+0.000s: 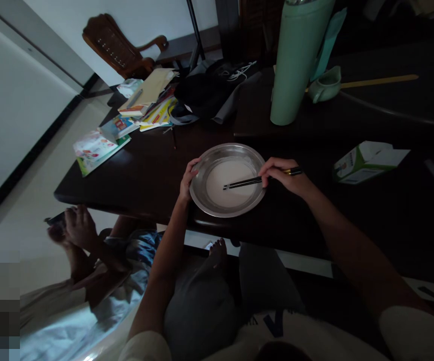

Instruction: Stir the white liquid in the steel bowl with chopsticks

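Observation:
A wide metal bowl (229, 212) stands at the near edge of a dark table, with a pale, milky-looking mixture (220, 175) in it. My left hand (189, 179) grips the bowl's left rim, fingers on the outside and over the edge. In my right hand (282, 174) is a pair of black chopsticks (245, 183) with gold-coloured bands near the top. Their tips reach down to the mixture near the bowl's middle, and the hand is over the right rim.
A tall green tumbler (297, 65) and a small green pitcher (325, 86) stand behind the bowl. To the right is an open carton (369, 163). Books (149, 98), a tissue pack (95, 145) and a black bag (205, 95) lie left. Another person's hands (79, 228) hold a dark object.

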Motion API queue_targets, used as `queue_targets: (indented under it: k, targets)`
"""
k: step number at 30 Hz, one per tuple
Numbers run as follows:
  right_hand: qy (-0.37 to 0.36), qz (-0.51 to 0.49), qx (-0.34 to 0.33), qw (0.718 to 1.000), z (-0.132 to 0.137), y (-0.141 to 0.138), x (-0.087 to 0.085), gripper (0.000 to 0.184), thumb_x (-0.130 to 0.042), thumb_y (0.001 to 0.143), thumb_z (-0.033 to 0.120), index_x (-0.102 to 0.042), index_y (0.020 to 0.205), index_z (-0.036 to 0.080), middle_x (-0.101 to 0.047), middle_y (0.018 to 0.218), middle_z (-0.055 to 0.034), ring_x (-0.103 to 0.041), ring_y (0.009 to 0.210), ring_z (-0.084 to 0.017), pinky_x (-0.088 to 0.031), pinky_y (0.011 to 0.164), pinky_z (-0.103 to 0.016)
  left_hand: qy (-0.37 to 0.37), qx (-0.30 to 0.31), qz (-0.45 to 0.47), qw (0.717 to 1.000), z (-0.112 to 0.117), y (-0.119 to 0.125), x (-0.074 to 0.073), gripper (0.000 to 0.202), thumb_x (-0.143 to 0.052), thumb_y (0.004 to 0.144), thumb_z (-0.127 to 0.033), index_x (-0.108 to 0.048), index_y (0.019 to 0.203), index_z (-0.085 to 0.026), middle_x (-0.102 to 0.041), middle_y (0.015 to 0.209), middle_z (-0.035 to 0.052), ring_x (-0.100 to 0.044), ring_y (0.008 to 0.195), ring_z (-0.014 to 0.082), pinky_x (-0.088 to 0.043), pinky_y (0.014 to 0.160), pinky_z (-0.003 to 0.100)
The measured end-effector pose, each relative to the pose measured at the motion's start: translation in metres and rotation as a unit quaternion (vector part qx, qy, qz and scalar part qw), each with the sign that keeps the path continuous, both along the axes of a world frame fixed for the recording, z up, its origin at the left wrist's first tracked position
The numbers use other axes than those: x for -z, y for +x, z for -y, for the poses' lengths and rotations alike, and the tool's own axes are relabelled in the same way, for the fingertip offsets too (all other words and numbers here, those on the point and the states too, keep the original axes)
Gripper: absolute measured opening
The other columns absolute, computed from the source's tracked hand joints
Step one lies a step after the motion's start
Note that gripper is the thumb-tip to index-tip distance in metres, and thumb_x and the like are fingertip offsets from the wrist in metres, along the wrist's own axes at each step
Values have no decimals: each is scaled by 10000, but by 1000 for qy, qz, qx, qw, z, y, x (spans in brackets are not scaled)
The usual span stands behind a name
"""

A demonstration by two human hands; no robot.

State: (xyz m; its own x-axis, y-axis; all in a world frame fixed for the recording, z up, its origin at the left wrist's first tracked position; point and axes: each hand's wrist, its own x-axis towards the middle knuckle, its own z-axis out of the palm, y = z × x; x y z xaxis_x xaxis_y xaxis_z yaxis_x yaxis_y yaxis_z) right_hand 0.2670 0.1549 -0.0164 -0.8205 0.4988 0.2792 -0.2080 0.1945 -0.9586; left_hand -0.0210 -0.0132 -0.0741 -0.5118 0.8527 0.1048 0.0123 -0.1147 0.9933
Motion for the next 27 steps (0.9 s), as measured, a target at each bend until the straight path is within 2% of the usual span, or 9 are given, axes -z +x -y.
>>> queue_targets:
  k: [3,7,10,14,17,20,23,27]
  targets:
    - [14,17,12,1000,0,-1,1,182,-538,904,173,-704,837,210,-723,692,2,-688,691,-148,-531,700,-310,-2,0,5,1000,0,1,-1,400,-640,821,-457,-625,1179,-280,-632,1237,44,-608,1131,275,-480,969,396]
    - [9,0,46,999,-4,3,-1,206,-530,887,125,-696,796,207,-662,596,25,-646,598,-135,-526,677,-309,-6,-6,4,1000,0,2,-2,388,-643,826,-442,-631,1178,-278,-639,1229,43,-602,1155,285,-479,982,404]
    - [-2,-6,22,1000,-3,4,-1,221,-518,883,103,-690,782,199,-630,559,34,-620,552,-125,-515,643,-301,-1,-2,3,1000,0,1,-2,386,-644,829,-437,-629,1180,-277,-635,1242,44,-596,1172,291,-475,989,406]
    - [9,10,-10,1000,1,0,1,187,-539,903,149,-703,829,199,-703,667,4,-678,659,-140,-541,694,-305,-2,-9,11,1000,0,2,-3,402,-659,808,-425,-635,1176,-266,-642,1240,41,-606,1149,279,-487,969,387]
    - [17,15,32,999,-1,-1,1,184,-542,907,166,-706,836,205,-719,693,-2,-689,692,-147,-546,713,-307,-6,-13,16,1000,0,2,-2,416,-663,797,-428,-636,1176,-260,-648,1220,36,-612,1128,271,-494,946,371]
    - [17,1,64,998,-3,1,-1,186,-547,891,151,-695,793,207,-681,616,11,-662,618,-142,-541,673,-305,-2,-7,12,1000,0,1,-1,398,-649,816,-432,-628,1175,-263,-640,1217,35,-611,1123,265,-484,953,369]
    - [9,-10,39,999,-3,2,0,194,-544,887,138,-691,780,206,-653,575,22,-640,570,-134,-534,642,-303,3,1,-2,1000,0,0,1,392,-637,834,-438,-624,1188,-271,-626,1249,39,-602,1146,268,-472,979,378]
    - [6,5,-3,1000,-1,0,2,194,-538,901,141,-702,823,207,-702,653,11,-678,645,-138,-538,676,-300,6,3,-24,1000,1,-1,2,403,-628,844,-464,-619,1202,-279,-627,1255,42,-596,1169,273,-471,995,388]
